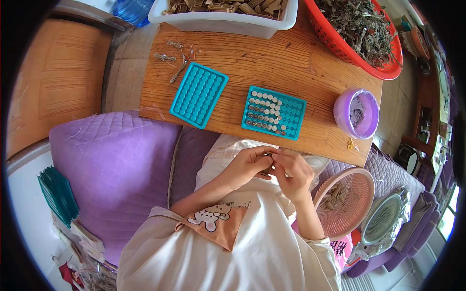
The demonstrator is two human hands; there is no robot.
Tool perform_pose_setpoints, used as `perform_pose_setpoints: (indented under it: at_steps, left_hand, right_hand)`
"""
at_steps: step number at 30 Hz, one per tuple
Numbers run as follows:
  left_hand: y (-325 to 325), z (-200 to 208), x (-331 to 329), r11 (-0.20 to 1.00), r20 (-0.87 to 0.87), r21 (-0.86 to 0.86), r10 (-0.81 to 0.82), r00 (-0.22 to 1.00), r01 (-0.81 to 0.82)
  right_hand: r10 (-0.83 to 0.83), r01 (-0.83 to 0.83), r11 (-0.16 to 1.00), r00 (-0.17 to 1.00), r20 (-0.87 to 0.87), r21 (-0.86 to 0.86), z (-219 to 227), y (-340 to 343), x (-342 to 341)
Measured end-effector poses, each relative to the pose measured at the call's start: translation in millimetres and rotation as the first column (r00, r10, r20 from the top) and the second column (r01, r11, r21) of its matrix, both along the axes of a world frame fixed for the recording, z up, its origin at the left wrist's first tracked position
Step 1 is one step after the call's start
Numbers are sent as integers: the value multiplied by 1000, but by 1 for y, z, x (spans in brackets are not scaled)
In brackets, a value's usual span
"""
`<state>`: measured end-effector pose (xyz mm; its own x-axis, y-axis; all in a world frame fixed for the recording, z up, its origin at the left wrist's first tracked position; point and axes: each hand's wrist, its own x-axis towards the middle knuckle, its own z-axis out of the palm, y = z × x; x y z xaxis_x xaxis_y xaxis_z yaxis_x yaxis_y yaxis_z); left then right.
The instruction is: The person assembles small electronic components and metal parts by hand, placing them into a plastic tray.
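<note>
Over my lap, just below the table's front edge, my left hand (248, 166) and my right hand (294, 175) meet with bent fingers. Both pinch a small dark brown piece (266, 170), mostly hidden by the fingers, so I cannot make out its kind. Beyond the hands a teal tray (296, 104) with round pockets lies on the table. Small white discs fill part of its upper rows, and dark and white ones fill the lower rows. A second teal tray (199, 95), its pockets bare, lies to the left.
A white tub (223, 26) of tan pieces and a red basket (357, 60) of dried greyish strips stand at the back. A purple bowl (361, 127) sits on the wooden table (242, 58) at right. Beside me are a pink basket (360, 213) and stacked teal trays (58, 195).
</note>
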<state>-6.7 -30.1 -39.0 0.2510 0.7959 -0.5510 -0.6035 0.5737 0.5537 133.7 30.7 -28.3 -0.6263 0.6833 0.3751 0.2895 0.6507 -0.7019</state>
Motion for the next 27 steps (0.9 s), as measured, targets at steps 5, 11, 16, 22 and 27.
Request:
perform_pose_setpoints:
  at_steps: [5, 11, 16, 22, 27]
  left_hand:
    - [3, 7, -8, 1000, -41, 6, -1, 999, 1]
    - [6, 5, -9, 999, -51, 34, -32, 998, 34]
    - [7, 5, -11, 999, -53, 32, -28, 998, 30]
    - [7, 5, -13, 998, -61, 59, -11, 998, 14]
    - [5, 2, -14, 996, -77, 91, -10, 997, 17]
  right_hand:
    - [-396, 410, 902, 910, 119, -136, -14, 23, -8]
    - [-319, 311, 948, 911, 260, 75, -28, 34, -17]
    - [-277, 288, 958, 916, 292, 5, -26, 35, -23]
    - [-293, 368, 911, 896, 334, -188, -14, 38, -25]
    - [-325, 384, 882, 915, 240, -272, -10, 44, -20]
